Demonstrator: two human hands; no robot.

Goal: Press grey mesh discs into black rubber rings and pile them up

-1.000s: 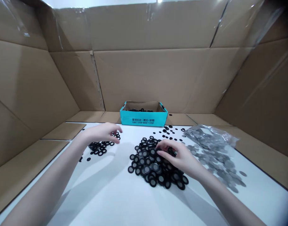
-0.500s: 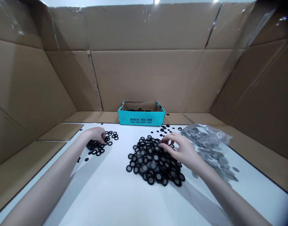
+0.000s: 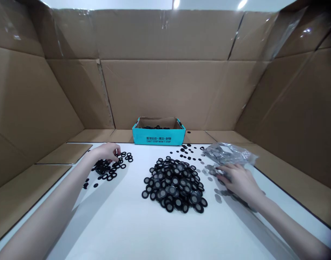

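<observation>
My left hand (image 3: 108, 151) is at the loose black rings (image 3: 109, 177) on the left, its fingers curled in toward the thumb. Whatever may be between those fingertips is too small to make out. Over on the right, my right hand (image 3: 237, 180) reaches low over thin grey discs (image 3: 218, 198), thumb and fingers apart, slightly blurred. Between the hands lies a heap of black rings with grey centres (image 3: 174, 184). Beyond my right hand is a clear plastic bag (image 3: 227, 153) of grey discs, partly spilled; my hand and forearm hide some of them.
A turquoise box (image 3: 159, 137) holding black pieces stands at the back. Small black bits (image 3: 185, 150) are scattered between it and the bag. Cardboard walls (image 3: 165, 94) enclose the white table (image 3: 143, 234) at the back and both sides.
My right hand has left the heap and moved right to the grey discs. My left hand stays at the loose rings, slightly lifted. The whole view has shifted a little.
</observation>
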